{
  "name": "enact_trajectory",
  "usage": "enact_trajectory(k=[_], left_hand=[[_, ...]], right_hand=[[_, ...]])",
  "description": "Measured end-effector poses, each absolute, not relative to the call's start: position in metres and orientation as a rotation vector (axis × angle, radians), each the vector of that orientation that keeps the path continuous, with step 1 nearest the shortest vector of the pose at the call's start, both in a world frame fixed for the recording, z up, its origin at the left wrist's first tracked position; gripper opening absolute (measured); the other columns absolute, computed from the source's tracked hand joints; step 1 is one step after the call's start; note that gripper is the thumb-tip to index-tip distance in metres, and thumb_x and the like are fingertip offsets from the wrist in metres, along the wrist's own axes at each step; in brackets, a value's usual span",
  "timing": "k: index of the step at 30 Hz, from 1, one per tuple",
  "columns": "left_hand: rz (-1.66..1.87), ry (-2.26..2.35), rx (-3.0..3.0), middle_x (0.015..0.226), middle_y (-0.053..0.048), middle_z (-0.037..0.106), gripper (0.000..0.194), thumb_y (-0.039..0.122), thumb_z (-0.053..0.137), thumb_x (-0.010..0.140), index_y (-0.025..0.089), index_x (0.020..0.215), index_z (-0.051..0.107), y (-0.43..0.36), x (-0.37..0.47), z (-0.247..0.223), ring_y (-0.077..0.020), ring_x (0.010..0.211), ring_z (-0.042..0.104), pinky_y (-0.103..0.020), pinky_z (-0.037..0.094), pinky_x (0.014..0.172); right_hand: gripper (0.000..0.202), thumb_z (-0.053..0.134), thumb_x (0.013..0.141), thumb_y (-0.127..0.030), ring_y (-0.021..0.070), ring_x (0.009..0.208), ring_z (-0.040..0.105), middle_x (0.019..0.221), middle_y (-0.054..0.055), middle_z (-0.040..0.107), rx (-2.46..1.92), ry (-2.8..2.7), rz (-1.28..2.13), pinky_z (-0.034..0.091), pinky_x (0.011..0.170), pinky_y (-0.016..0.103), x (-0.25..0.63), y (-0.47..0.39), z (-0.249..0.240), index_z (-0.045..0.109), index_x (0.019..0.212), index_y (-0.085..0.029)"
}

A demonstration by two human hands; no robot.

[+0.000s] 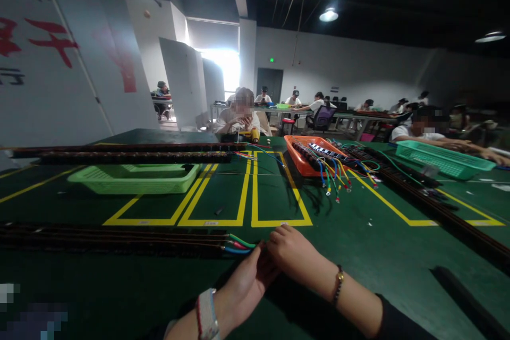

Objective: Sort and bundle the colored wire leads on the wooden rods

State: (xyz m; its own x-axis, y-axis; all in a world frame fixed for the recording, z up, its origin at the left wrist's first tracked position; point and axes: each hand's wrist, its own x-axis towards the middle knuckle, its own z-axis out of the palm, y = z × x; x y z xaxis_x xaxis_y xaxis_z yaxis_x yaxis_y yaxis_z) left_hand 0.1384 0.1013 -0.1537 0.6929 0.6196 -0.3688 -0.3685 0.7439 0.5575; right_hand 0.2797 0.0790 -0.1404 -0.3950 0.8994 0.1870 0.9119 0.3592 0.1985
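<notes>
See a green table [358, 255] filling much of the lower frame, marked with yellow lines [231, 222]. Find a long dark strip [119, 241] lying flat from the left edge to just left of lower centre. See a pair of dark strips [119, 155] at middle left, running above a light green basket [135, 187], and a dark assembly [438, 202] slanting down to the right edge. Note a teal basket [450, 162] at middle right and an orange basket [294, 159] right of centre, with coloured leads [328, 186] hanging over its side. Find the left hand [255, 276] at lower centre, half curled, and the right hand [292, 249] against it, fingers bent inward. Follow green, red and blue wires [240, 245] from the long dark strip to the left thumb. Cannot tell of either hand's grip, with fingertips and wire ends hidden. Spot a pale wristband [207, 314] at bottom centre and a beaded bracelet [339, 278] to its right.
</notes>
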Motion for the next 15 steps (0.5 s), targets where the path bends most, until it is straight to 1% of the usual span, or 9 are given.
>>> enact_trajectory(k=[3,8,11,13,15], left_hand=[[0.609,0.588,0.489,0.09,0.001,0.064,0.012,0.025,0.059,0.076,0.018,0.085,0.055,0.101,0.14,-0.155,-0.0062,0.083,0.059,-0.02,0.052,0.081],[0.624,0.637,0.529,0.087,0.0,0.063,0.009,0.022,0.052,0.078,0.018,0.087,0.053,0.101,0.144,-0.153,-0.0068,0.078,0.059,-0.022,0.053,0.077],[0.601,0.607,0.527,0.092,0.0,0.064,0.013,0.024,0.055,0.077,0.018,0.09,0.054,0.102,0.145,-0.153,-0.0053,0.08,0.058,-0.022,0.053,0.084],[0.597,0.583,0.52,0.096,0.0,0.064,0.018,0.025,0.058,0.076,0.019,0.093,0.055,0.104,0.144,-0.156,-0.005,0.081,0.058,-0.023,0.052,0.088],[0.602,0.565,0.497,0.097,0.0,0.064,0.022,0.025,0.06,0.075,0.02,0.096,0.056,0.105,0.143,-0.159,-0.0057,0.082,0.058,-0.025,0.052,0.092]], right_hand=[[0.02,0.041,0.085,-0.022,0.0063,0.082,0.044,0.083,0.005,0.053,-1.71,-2.536,-0.392,0.032,0.078,0.023,0.28,0.078,-0.139,0.058,0.086,-0.013],[0.023,0.038,0.086,-0.023,0.0072,0.084,0.048,0.088,0.006,0.054,-1.819,-2.528,-0.298,0.035,0.079,0.025,0.276,0.071,-0.131,0.058,0.092,-0.014],[0.024,0.043,0.085,-0.031,0.0092,0.087,0.052,0.094,0.005,0.054,-1.989,-2.407,-0.216,0.038,0.079,0.025,0.271,0.065,-0.121,0.057,0.099,-0.016],[0.029,0.051,0.081,-0.037,0.0117,0.092,0.053,0.096,0.005,0.053,-2.093,-2.328,-0.189,0.041,0.079,0.025,0.27,0.06,-0.114,0.056,0.101,-0.016],[0.032,0.054,0.079,-0.037,0.0129,0.094,0.053,0.098,0.006,0.053,-2.135,-2.313,-0.167,0.042,0.079,0.025,0.269,0.058,-0.111,0.056,0.102,-0.015]])
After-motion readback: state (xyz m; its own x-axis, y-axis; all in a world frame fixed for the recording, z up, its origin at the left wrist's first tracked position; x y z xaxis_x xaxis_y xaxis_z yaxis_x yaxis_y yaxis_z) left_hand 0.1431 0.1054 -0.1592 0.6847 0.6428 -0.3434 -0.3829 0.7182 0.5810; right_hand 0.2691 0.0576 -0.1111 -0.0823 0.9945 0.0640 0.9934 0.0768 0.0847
